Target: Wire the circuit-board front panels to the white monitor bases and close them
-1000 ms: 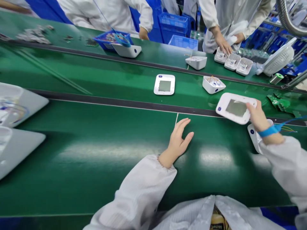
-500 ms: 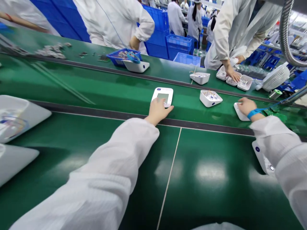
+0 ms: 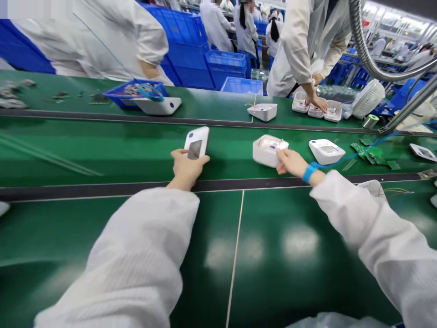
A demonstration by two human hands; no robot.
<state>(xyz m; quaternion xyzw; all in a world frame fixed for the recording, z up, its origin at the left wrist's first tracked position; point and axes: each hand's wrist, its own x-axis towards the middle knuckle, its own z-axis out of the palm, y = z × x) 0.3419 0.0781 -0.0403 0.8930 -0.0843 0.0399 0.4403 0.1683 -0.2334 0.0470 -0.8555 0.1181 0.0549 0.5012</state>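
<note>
My left hand point(image 3: 187, 169) grips a white device with a grey screen point(image 3: 198, 142) by its near end, thumb on one side and fingers on the other. The device is tilted up over the green conveyor belt. To the right, my right hand point(image 3: 291, 163), with a blue wrist strap point(image 3: 310, 172), pinches the near right edge of an open white plastic housing point(image 3: 264, 154). Wires and small parts show inside this housing, which is tipped slightly. Just beyond the strap, another white device with a screen point(image 3: 327, 151) lies face up on the belt.
Green circuit boards point(image 3: 373, 154) lie right on the belt, and another screen device point(image 3: 423, 152) sits farther right. Across the belt are a blue basket point(image 3: 119, 94), a white housing point(image 3: 262, 112), a solder spool point(image 3: 370, 121) and a small fan point(image 3: 368, 99). A co-worker's hand point(image 3: 317, 102) touches housings.
My left hand has closed around the screen device and tilted it up. My right hand has left the device on the right and taken hold of the open housing. The view has swung right.
</note>
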